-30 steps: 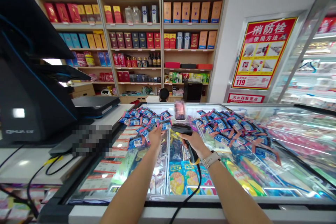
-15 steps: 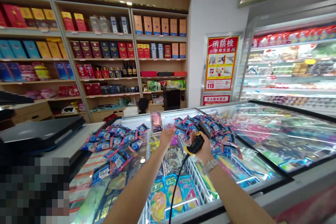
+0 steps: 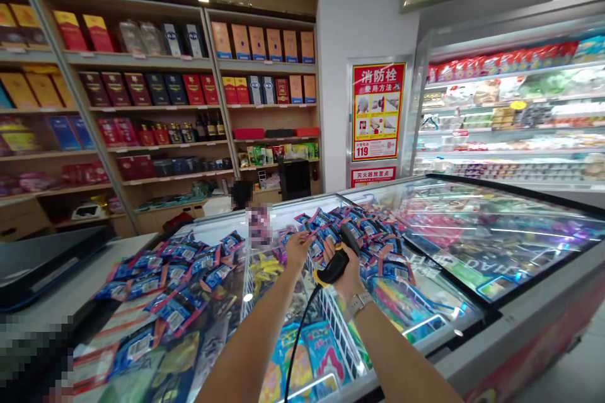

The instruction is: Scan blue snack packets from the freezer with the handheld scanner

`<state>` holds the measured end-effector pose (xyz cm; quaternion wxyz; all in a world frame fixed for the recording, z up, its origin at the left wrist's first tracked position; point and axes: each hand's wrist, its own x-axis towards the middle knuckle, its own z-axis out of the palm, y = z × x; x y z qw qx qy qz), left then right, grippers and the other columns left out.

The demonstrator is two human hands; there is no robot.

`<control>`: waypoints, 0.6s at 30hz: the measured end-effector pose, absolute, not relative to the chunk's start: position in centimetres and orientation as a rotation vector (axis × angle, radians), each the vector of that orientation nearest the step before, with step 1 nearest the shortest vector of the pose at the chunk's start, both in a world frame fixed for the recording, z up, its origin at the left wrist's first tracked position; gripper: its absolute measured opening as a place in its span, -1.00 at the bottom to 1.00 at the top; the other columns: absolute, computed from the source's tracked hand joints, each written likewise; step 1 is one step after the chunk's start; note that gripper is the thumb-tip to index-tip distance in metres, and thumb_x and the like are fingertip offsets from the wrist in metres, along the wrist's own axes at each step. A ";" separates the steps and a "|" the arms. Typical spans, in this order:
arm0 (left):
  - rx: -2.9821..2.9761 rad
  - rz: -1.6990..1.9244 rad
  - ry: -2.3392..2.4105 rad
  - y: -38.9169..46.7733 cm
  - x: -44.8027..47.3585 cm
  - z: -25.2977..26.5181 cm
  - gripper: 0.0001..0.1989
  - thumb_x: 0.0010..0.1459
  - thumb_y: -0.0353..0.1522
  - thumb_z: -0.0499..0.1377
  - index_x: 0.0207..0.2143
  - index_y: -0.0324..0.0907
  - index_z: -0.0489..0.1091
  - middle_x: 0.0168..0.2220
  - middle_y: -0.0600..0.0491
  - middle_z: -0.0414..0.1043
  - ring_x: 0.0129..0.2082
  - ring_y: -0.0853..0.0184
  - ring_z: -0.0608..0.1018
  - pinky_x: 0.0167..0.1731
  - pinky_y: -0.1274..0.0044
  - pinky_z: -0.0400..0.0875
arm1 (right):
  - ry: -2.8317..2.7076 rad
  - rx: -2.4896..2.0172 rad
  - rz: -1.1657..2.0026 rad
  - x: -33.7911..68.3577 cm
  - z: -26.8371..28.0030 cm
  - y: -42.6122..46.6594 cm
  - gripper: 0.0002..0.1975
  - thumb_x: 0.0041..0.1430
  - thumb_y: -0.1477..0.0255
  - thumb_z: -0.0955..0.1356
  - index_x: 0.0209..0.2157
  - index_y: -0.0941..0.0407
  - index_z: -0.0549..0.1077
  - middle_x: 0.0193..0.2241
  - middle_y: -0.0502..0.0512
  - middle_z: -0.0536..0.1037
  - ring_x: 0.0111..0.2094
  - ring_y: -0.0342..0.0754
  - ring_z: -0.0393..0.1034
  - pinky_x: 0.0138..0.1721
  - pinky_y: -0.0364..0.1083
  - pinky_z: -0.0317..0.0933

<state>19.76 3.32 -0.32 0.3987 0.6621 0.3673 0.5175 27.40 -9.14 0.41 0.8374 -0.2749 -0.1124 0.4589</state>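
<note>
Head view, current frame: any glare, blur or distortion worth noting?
Head view: white glare streaks cross the freezer's right glass lid; head view: the refrigerated display case looks washed out, soft; head view: wide-angle distortion slants the shelf upright at left; head view: pixelation masks the lower-left corner.

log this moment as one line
left hand: at blue packets, grip unclear | right hand: holding black scanner | packets: two piles atop freezer

At five o'clock the right hand (image 3: 348, 274) grips a barcode scanner (image 3: 336, 264); at six, the left hand (image 3: 297, 248) is by blue packets (image 3: 326, 217) on a glass-topped chest freezer (image 3: 520, 318). More packets (image 3: 177, 313) lie at eight; a fire-hydrant poster (image 3: 377, 112) hangs at two.
</note>
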 end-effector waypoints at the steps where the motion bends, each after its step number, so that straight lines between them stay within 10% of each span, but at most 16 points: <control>1: 1.694 1.307 0.920 3.2 19.6 -0.1 -0.86 -0.12 -0.34 0.36 -0.44 -0.19 0.55 -0.39 -0.06 0.57 -0.39 0.19 0.58 -0.24 0.33 0.47 | -0.242 -0.574 0.988 27.5 0.5 -9.3 -0.85 -0.01 0.29 0.37 -0.52 0.02 0.33 -0.38 0.07 0.63 -0.15 -0.02 0.55 -0.13 -0.06 0.41; 18: 2.284 1.162 1.626 -0.2 -4.6 -0.6 -0.70 0.13 -0.48 0.13 -0.08 -0.20 0.49 -0.02 -0.20 0.48 0.07 0.07 0.45 0.09 0.27 0.30 | -0.265 -0.562 1.497 13.5 1.7 -8.2 -0.90 0.14 0.40 0.35 -0.42 0.12 0.44 -0.36 0.20 0.63 -0.24 -0.01 0.58 -0.17 -0.08 0.47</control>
